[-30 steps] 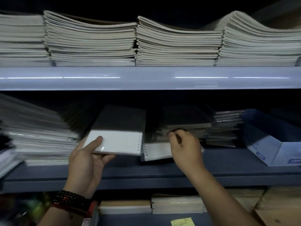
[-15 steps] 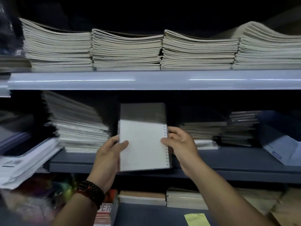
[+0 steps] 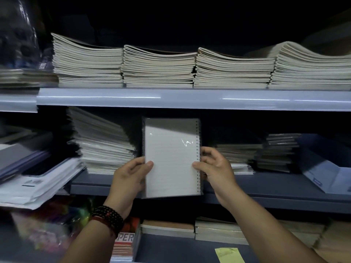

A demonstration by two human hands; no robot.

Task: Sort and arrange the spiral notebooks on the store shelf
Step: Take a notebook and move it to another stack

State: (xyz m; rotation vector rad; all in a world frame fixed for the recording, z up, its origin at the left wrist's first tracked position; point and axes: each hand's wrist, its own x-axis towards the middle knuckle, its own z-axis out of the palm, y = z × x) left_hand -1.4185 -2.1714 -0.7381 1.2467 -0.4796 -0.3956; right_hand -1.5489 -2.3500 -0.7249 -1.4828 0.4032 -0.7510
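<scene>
A plastic-wrapped spiral notebook (image 3: 171, 158) is held upright just in front of the middle shelf (image 3: 266, 186), with its wire binding at the right edge. Its left edge is gripped by the left hand (image 3: 131, 175) and its binding edge is pinched by the right hand (image 3: 214, 168). If it is pushed in carelessly, the leaning stack (image 3: 102, 141) at the shelf's left could be nudged into sliding. The glossy wrap could also slip from the fingers.
</scene>
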